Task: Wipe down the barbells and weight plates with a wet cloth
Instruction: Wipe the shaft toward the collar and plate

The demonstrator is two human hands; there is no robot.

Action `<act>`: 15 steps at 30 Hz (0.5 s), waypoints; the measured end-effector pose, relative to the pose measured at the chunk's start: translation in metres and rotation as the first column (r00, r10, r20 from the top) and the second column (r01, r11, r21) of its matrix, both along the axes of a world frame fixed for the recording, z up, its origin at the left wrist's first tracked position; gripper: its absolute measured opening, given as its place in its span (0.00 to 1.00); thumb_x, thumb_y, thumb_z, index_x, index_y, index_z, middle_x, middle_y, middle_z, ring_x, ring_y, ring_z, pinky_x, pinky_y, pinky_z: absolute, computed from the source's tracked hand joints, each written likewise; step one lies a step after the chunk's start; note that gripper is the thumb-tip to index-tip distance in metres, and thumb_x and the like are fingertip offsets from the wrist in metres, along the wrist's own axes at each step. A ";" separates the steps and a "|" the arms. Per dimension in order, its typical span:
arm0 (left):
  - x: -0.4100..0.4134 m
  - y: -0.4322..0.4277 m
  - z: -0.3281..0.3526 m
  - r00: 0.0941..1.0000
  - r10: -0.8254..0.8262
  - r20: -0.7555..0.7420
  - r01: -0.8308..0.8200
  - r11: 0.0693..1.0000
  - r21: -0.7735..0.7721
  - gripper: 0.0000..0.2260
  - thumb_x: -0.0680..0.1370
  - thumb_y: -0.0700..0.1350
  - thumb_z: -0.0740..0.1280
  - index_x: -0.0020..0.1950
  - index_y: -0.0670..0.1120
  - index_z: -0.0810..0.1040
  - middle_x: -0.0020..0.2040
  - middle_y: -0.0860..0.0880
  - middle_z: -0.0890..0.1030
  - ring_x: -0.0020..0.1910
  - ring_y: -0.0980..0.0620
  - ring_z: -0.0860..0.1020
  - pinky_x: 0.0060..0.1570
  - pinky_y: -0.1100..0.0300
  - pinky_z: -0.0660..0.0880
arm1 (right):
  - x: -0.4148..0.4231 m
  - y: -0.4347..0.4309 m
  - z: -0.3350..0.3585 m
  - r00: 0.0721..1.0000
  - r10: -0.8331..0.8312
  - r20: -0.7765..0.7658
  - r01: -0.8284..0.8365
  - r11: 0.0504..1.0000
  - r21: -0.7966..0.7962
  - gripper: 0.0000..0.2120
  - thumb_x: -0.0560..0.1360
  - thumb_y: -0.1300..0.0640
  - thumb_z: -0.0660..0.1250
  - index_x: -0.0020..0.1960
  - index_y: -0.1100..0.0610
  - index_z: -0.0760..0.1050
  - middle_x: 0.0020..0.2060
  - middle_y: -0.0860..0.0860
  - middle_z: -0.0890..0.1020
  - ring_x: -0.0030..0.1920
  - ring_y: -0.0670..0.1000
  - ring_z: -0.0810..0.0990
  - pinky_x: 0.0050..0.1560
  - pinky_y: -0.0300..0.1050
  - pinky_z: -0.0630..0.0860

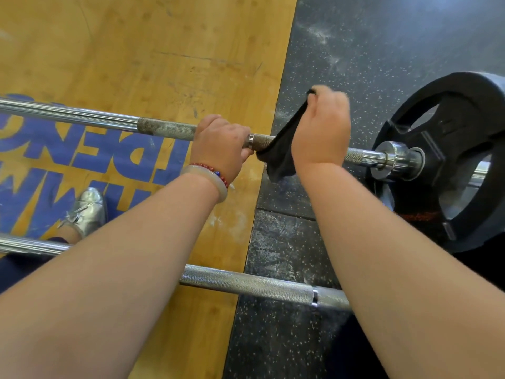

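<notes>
Gripping the far barbell [164, 129], the left hand [218, 144] curls round its shaft; the right hand [322, 129] clutches a black cloth [282, 151] draped over it, left of the weight plate [448, 143].

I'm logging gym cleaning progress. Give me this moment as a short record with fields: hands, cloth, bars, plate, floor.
left hand: grips the far barbell on its rough section, beside the cloth
right hand: holds the cloth's upper end, raised above the bar
cloth: dark, looped round the far barbell between the hands
weight plate: black, on the far barbell's right end
near barbell: nearer the person, untouched
floor: wooden platform left, speckled rubber flooring right
</notes>
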State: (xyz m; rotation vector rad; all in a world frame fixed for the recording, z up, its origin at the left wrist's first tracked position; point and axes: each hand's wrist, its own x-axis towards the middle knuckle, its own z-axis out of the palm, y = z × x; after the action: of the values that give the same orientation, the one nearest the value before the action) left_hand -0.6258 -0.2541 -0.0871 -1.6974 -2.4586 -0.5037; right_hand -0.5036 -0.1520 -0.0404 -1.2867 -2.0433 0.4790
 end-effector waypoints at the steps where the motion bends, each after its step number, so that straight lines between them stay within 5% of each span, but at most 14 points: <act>1: 0.000 0.000 0.000 1.000 0.003 0.005 -0.003 1.000 -0.002 0.08 0.72 0.46 0.72 0.46 0.42 0.81 0.42 0.45 0.83 0.45 0.43 0.78 0.59 0.53 0.62 | -0.001 0.006 0.007 0.998 -0.030 -0.053 0.031 0.999 0.010 0.12 0.81 0.62 0.56 0.60 0.60 0.75 0.49 0.51 0.72 0.44 0.47 0.69 0.43 0.31 0.62; 4: 0.002 0.001 -0.001 1.000 0.003 0.003 -0.003 1.000 -0.011 0.07 0.73 0.46 0.72 0.46 0.43 0.81 0.42 0.46 0.83 0.45 0.43 0.78 0.59 0.52 0.66 | 0.003 0.010 0.011 0.997 -0.015 -0.079 0.021 0.997 0.078 0.15 0.75 0.70 0.56 0.56 0.61 0.76 0.50 0.53 0.72 0.46 0.46 0.68 0.48 0.29 0.67; 7: 0.002 0.000 -0.001 1.000 0.005 -0.001 -0.005 1.000 -0.015 0.07 0.73 0.46 0.71 0.46 0.43 0.81 0.42 0.46 0.83 0.45 0.43 0.78 0.58 0.52 0.65 | 0.015 -0.011 -0.018 0.958 0.241 0.156 -0.254 0.965 0.065 0.12 0.75 0.62 0.61 0.56 0.64 0.77 0.57 0.59 0.74 0.53 0.56 0.72 0.59 0.49 0.72; 9: 0.003 -0.001 -0.001 1.000 0.005 0.006 -0.005 1.000 -0.003 0.07 0.73 0.45 0.71 0.46 0.43 0.81 0.42 0.46 0.83 0.45 0.43 0.78 0.59 0.52 0.64 | 0.025 -0.025 -0.038 0.836 0.319 0.447 -0.351 0.936 -0.013 0.24 0.76 0.46 0.62 0.66 0.60 0.71 0.68 0.58 0.69 0.68 0.61 0.65 0.70 0.57 0.61; 11: 0.004 -0.002 -0.002 1.000 0.008 -0.001 -0.008 1.000 0.015 0.06 0.72 0.45 0.72 0.45 0.44 0.81 0.40 0.46 0.83 0.44 0.43 0.78 0.60 0.54 0.61 | 0.028 -0.023 -0.047 0.736 0.321 0.596 -0.342 0.936 -0.082 0.32 0.76 0.40 0.62 0.74 0.55 0.62 0.74 0.54 0.61 0.74 0.60 0.56 0.73 0.55 0.51; 15: 0.003 -0.002 -0.001 1.000 0.004 -0.025 -0.002 0.999 0.047 0.06 0.69 0.43 0.74 0.43 0.43 0.81 0.38 0.46 0.83 0.40 0.43 0.79 0.57 0.55 0.59 | 0.032 -0.004 -0.041 0.776 0.378 0.506 -0.473 0.878 0.069 0.19 0.75 0.52 0.65 0.64 0.58 0.76 0.61 0.53 0.79 0.58 0.59 0.76 0.61 0.53 0.70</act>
State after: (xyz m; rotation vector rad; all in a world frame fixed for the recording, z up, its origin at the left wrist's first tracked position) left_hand -0.6226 -0.2564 -0.0882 -1.6717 -2.4119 -0.5315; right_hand -0.4716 -0.1563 -0.0813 -0.8658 -2.7531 0.1480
